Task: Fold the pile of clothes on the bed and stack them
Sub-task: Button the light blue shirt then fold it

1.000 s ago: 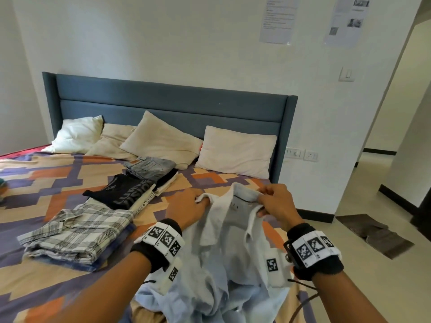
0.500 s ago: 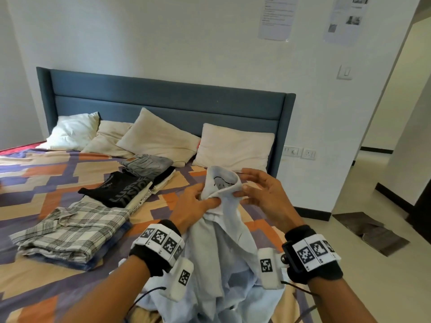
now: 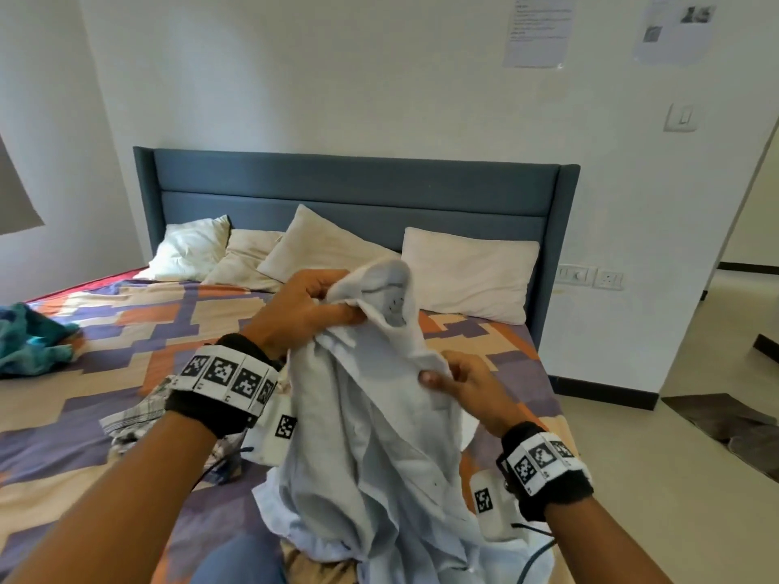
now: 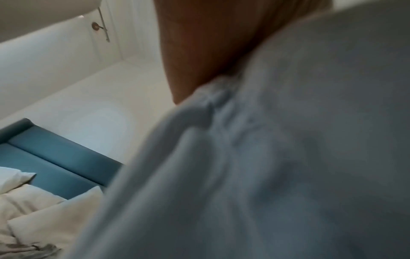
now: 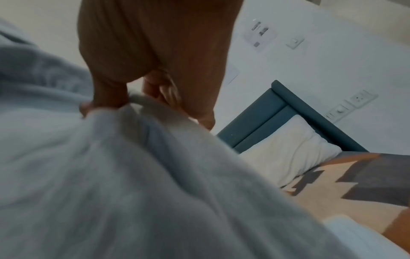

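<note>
A pale blue-white collared shirt (image 3: pixel 371 436) hangs in front of me above the bed (image 3: pixel 105 398), its lower part bunched near my lap. My left hand (image 3: pixel 312 318) grips the shirt at the collar, raised high. My right hand (image 3: pixel 459 381) pinches a fold of the shirt's front edge lower down, thumb on top. In the left wrist view the shirt (image 4: pixel 277 166) fills most of the picture below the palm. In the right wrist view thumb and fingers (image 5: pixel 106 98) pinch the cloth (image 5: pixel 133 175). A folded plaid shirt (image 3: pixel 135 415) peeks out under my left forearm.
Several pillows (image 3: pixel 468 271) lean on the blue headboard (image 3: pixel 358 187). A crumpled teal garment (image 3: pixel 29 339) lies at the bed's far left. The patterned bedspread is bare between them. To the right are the floor, a dark mat (image 3: pixel 725 427) and a doorway.
My left hand has lifted the collar higher. My right hand let go of the collar and dropped to pinch the shirt's front edge. The view swung left, hiding the folded stacks behind my arm.
</note>
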`<action>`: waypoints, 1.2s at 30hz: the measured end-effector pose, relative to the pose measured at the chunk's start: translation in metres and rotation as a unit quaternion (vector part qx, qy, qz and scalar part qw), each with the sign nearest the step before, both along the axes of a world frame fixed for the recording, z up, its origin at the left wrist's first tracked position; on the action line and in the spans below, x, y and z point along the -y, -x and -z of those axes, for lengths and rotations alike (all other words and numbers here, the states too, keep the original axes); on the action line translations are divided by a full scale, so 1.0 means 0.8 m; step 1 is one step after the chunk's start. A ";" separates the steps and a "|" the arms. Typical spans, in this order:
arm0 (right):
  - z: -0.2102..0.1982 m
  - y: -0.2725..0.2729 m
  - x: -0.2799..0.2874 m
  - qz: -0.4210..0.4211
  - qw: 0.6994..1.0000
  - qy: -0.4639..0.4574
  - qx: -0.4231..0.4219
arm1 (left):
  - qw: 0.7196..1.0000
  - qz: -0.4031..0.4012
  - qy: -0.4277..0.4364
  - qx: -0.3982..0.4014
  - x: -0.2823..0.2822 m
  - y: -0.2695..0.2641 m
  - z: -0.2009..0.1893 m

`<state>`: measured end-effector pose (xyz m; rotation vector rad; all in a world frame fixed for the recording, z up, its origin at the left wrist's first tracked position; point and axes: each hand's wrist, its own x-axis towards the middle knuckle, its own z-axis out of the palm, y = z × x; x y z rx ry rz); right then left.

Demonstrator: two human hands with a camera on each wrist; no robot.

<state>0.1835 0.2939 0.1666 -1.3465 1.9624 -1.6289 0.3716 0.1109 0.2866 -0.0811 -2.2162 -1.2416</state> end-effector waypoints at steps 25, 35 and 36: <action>-0.091 0.030 -0.091 0.487 0.840 0.079 -0.228 | 0.922 -0.287 -0.068 -0.252 0.054 0.026 -0.010; -0.028 -0.016 -0.002 0.074 0.996 -0.035 -0.037 | 0.971 -0.194 0.023 -0.140 -0.035 0.062 0.009; -0.021 -0.014 0.005 0.075 0.997 -0.028 -0.012 | 0.974 -0.189 0.056 -0.107 -0.035 0.065 0.016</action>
